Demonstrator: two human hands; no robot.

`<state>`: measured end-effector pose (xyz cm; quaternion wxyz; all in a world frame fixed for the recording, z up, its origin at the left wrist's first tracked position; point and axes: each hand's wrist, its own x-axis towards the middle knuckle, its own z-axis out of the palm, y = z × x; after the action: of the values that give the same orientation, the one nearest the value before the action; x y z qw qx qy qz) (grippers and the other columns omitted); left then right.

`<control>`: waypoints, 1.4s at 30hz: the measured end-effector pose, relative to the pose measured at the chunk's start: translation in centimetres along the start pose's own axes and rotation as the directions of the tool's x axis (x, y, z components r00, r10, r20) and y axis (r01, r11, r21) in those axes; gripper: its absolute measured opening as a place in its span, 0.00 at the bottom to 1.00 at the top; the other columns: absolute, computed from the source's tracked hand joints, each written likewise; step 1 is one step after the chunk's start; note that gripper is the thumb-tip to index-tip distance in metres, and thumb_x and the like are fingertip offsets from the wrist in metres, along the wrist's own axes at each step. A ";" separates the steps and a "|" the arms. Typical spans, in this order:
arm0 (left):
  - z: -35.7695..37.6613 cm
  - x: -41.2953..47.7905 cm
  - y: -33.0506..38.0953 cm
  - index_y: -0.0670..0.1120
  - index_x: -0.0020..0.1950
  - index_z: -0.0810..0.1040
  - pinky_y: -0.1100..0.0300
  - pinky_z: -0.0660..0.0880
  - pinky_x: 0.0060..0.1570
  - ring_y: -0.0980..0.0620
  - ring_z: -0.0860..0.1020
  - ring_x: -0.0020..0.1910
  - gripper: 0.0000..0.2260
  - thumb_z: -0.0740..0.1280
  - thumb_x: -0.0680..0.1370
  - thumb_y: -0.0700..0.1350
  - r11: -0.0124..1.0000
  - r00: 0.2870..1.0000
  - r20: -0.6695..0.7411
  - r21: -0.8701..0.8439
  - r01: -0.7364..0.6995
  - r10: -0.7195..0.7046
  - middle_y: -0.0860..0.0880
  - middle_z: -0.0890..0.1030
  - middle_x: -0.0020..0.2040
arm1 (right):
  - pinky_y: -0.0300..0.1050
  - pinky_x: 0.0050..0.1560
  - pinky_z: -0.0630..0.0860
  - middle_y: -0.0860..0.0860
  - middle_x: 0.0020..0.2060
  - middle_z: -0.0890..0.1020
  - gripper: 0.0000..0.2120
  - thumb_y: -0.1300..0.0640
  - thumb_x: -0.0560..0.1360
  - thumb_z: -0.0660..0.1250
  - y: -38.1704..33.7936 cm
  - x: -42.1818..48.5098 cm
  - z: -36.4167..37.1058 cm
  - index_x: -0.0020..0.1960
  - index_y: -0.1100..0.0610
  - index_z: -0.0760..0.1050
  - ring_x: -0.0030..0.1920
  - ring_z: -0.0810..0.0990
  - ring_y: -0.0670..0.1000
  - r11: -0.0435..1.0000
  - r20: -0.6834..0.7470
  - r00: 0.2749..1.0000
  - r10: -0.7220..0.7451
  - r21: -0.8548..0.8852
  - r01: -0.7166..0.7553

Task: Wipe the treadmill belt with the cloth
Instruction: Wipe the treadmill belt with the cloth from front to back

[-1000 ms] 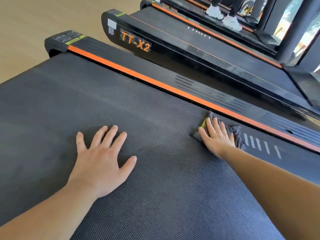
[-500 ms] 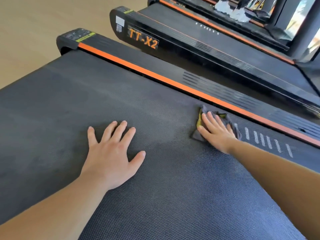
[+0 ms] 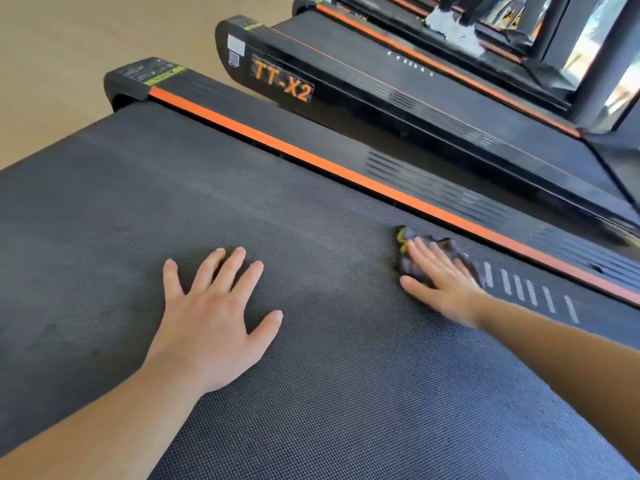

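Observation:
The dark textured treadmill belt (image 3: 311, 209) fills most of the view. A small grey cloth with a yellow-green edge (image 3: 405, 261) lies crumpled on the belt near its right side, close to the white stripe marks. My right hand (image 3: 440, 278) presses flat on the cloth with straight fingers and covers most of it. My left hand (image 3: 211, 317) rests flat on the bare belt with fingers spread, well to the left of the cloth.
An orange stripe (image 3: 346, 174) runs along the black side rail at the belt's right edge. A second treadmill marked TT-X2 (image 3: 282, 83) stands beyond it, then a third with a person's white shoes (image 3: 450, 27). Wooden floor (image 3: 69, 46) lies at the far left.
My right hand has slid the cloth a little to the left, away from the white stripes. My left hand stays planted on the belt. The camera has shifted.

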<state>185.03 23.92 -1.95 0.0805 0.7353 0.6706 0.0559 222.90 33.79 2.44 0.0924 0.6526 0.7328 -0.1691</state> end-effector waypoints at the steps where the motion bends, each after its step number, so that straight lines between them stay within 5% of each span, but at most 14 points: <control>1: 0.1 -0.1 0.0 0.57 0.82 0.60 0.29 0.47 0.76 0.50 0.51 0.83 0.38 0.45 0.77 0.74 1.000 1.000 -0.006 0.002 0.001 -0.001 0.53 0.56 0.84 | 0.53 0.80 0.36 0.32 0.79 0.39 0.37 0.23 0.76 0.48 1.4 1.2 -0.7 0.79 0.31 0.40 0.81 0.36 0.41 0.987 -0.030 0.988 0.151 0.052 -0.150; 4: 0.1 0.1 0.1 0.57 0.82 0.62 0.29 0.48 0.76 0.50 0.52 0.83 0.37 0.45 0.77 0.74 1.000 1.000 -0.010 -0.003 0.009 -0.009 0.53 0.57 0.84 | 0.58 0.81 0.36 0.37 0.82 0.40 0.32 0.30 0.82 0.48 2.8 3.9 -0.2 0.82 0.35 0.42 0.82 0.37 0.45 0.916 -0.078 0.915 0.395 0.114 -0.385; 8: 0.0 0.1 0.0 0.57 0.82 0.61 0.29 0.48 0.76 0.51 0.52 0.83 0.37 0.45 0.77 0.74 1.000 1.000 0.003 0.013 0.013 -0.013 0.54 0.57 0.84 | 0.65 0.79 0.37 0.43 0.84 0.44 0.27 0.43 0.84 0.43 -0.7 4.6 0.2 0.83 0.37 0.48 0.83 0.40 0.51 0.877 -0.118 0.880 0.461 0.210 -0.432; 13: 0.0 0.0 0.1 0.57 0.81 0.63 0.29 0.48 0.76 0.50 0.54 0.82 0.37 0.47 0.77 0.74 1.000 1.000 -0.002 0.011 0.012 -0.012 0.53 0.59 0.83 | 0.64 0.78 0.36 0.38 0.82 0.38 0.27 0.37 0.83 0.36 -8.3 0.5 2.7 0.82 0.35 0.41 0.82 0.34 0.49 0.997 -0.038 0.999 -0.019 -0.077 0.016; 17: -0.1 0.0 0.1 0.57 0.81 0.63 0.29 0.48 0.76 0.50 0.53 0.82 0.37 0.46 0.77 0.74 1.000 1.000 0.022 0.015 0.011 -0.012 0.53 0.59 0.83 | 0.52 0.79 0.31 0.32 0.80 0.37 0.29 0.29 0.79 0.32 -7.3 -0.2 2.8 0.79 0.29 0.39 0.79 0.31 0.39 0.944 0.026 0.950 -0.313 -0.098 0.314; 20: -0.1 0.0 0.0 0.57 0.81 0.62 0.29 0.48 0.76 0.50 0.52 0.83 0.37 0.46 0.77 0.74 1.000 1.000 0.016 0.010 0.005 -0.005 0.53 0.57 0.83 | 0.59 0.81 0.38 0.37 0.82 0.41 0.26 0.37 0.84 0.39 -2.9 4.3 0.0 0.82 0.35 0.40 0.82 0.37 0.43 0.998 -0.055 0.998 0.041 -0.052 -0.044; 22: -0.1 0.0 0.1 0.57 0.82 0.61 0.29 0.47 0.76 0.50 0.51 0.83 0.37 0.46 0.77 0.74 1.000 1.000 0.015 -0.001 0.006 -0.006 0.54 0.56 0.84 | 0.61 0.80 0.37 0.41 0.83 0.41 0.26 0.39 0.85 0.39 -1.7 6.5 -0.8 0.82 0.36 0.40 0.82 0.38 0.47 0.965 -0.065 0.963 0.261 -0.012 -0.262; 26: -0.1 0.1 0.0 0.58 0.83 0.57 0.29 0.45 0.76 0.51 0.48 0.83 0.38 0.43 0.77 0.74 1.000 1.000 0.015 0.006 0.002 -0.002 0.54 0.53 0.84 | 0.60 0.80 0.37 0.45 0.84 0.43 0.27 0.42 0.84 0.39 -5.0 6.8 0.7 0.83 0.38 0.44 0.83 0.38 0.53 0.937 -0.109 0.934 0.340 0.116 -0.328; 28: -0.1 0.1 0.1 0.58 0.83 0.56 0.29 0.45 0.76 0.51 0.48 0.83 0.38 0.43 0.77 0.74 1.000 1.000 0.007 0.000 -0.001 0.001 0.54 0.52 0.84 | 0.61 0.81 0.40 0.46 0.84 0.42 0.27 0.43 0.84 0.37 -7.7 5.4 1.7 0.83 0.40 0.43 0.83 0.39 0.55 0.974 -0.116 0.967 0.225 0.036 -0.223; 31: -0.3 0.0 0.1 0.57 0.82 0.59 0.28 0.47 0.76 0.50 0.50 0.83 0.37 0.44 0.77 0.74 1.000 1.000 0.009 -0.005 -0.007 0.007 0.53 0.55 0.84 | 0.57 0.82 0.39 0.45 0.83 0.39 0.34 0.36 0.79 0.27 -11.7 0.2 3.8 0.84 0.43 0.39 0.82 0.35 0.52 0.969 -0.049 0.986 -0.158 -0.199 0.146; 34: -0.2 0.0 0.0 0.57 0.82 0.60 0.28 0.48 0.75 0.49 0.52 0.83 0.36 0.43 0.79 0.72 1.000 1.000 0.025 -0.002 -0.002 0.002 0.53 0.56 0.84 | 0.45 0.78 0.27 0.37 0.80 0.33 0.28 0.37 0.83 0.33 -12.5 -5.0 3.8 0.82 0.39 0.37 0.78 0.26 0.42 0.851 0.197 0.860 -0.471 -0.155 0.502; 36: -0.1 0.0 -0.1 0.58 0.82 0.58 0.28 0.47 0.75 0.50 0.50 0.83 0.36 0.41 0.79 0.72 1.000 1.000 0.031 0.005 -0.002 0.002 0.54 0.54 0.84 | 0.44 0.78 0.28 0.36 0.80 0.34 0.26 0.39 0.85 0.38 -10.7 -3.2 1.7 0.83 0.38 0.39 0.78 0.29 0.39 0.804 0.240 0.816 -0.526 -0.175 0.569; 39: -0.1 -0.1 0.0 0.57 0.82 0.59 0.28 0.46 0.76 0.50 0.50 0.83 0.36 0.42 0.79 0.72 1.000 1.000 0.011 -0.012 0.000 0.000 0.53 0.54 0.84 | 0.55 0.82 0.41 0.43 0.84 0.42 0.34 0.33 0.80 0.33 -6.8 3.5 -1.3 0.84 0.42 0.43 0.82 0.38 0.44 0.953 0.086 0.971 -0.223 -0.192 0.236; 42: -0.2 0.1 0.1 0.58 0.83 0.56 0.29 0.44 0.76 0.50 0.47 0.83 0.36 0.41 0.79 0.72 1.000 1.000 0.015 -0.019 0.003 -0.003 0.54 0.52 0.85 | 0.61 0.80 0.39 0.44 0.83 0.40 0.31 0.37 0.81 0.34 -4.9 7.5 -0.8 0.83 0.40 0.39 0.83 0.39 0.47 0.980 -0.073 0.985 0.156 -0.111 -0.164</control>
<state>185.12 24.02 -1.78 0.0927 0.7338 0.6706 0.0566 217.18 40.55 1.09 0.1202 0.7081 0.6890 -0.0971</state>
